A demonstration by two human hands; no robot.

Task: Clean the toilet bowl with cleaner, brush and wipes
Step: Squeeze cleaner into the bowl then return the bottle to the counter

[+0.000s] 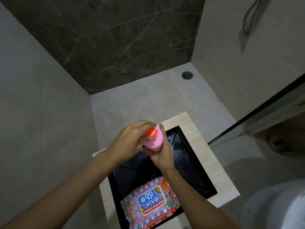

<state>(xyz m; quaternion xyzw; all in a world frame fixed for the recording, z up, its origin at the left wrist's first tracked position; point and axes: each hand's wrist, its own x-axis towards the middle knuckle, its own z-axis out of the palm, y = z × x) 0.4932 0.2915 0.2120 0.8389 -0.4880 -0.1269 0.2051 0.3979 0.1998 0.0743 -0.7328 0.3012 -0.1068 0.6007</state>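
Observation:
A pink cleaner bottle [154,140] with a red-orange cap [150,131] is held above a black basin [189,164]. My right hand [162,154] grips the bottle's body from below. My left hand [130,142] is wrapped over the top, fingers on the cap. A pink pack of baby wipes [151,202] lies across the near end of the black basin. No toilet bowl or brush shows clearly in view.
The basin is set in a beige stone counter [219,176]. Grey tiled floor with a round drain [187,75] lies beyond, below a dark marble wall [115,38]. A glass partition with a black frame [257,119] runs at the right. A shower hose [249,19] hangs top right.

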